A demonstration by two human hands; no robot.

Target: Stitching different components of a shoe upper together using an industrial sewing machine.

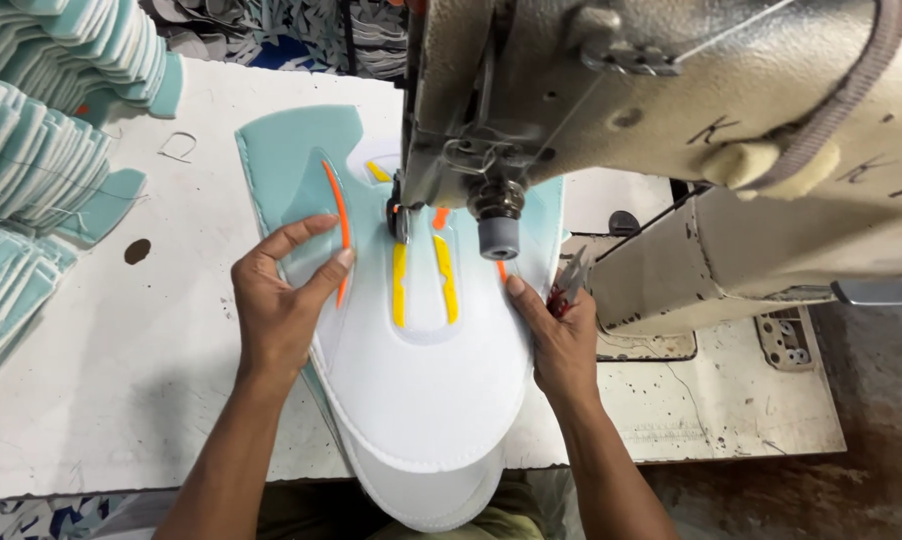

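Note:
A flat shoe upper piece point(421, 380), white and pale teal with orange and yellow strips, lies on the white sewing table point(121, 350) under the head of a sewing machine point(671, 110). My left hand point(281, 300) presses on its left side with fingers spread, fingertips beside an orange strip. My right hand point(561, 335) rests on the piece's right edge and holds small thread snips point(571, 280) with a red grip. The needle area point(401, 215) sits over the middle of the piece.
Stacks of pale teal cut pieces point(41, 130) fill the table's left side and far left corner. A dark hole point(137, 251) marks the table to the left. The machine base point(711, 280) stands at the right, with dirty floor point(871, 420) beyond.

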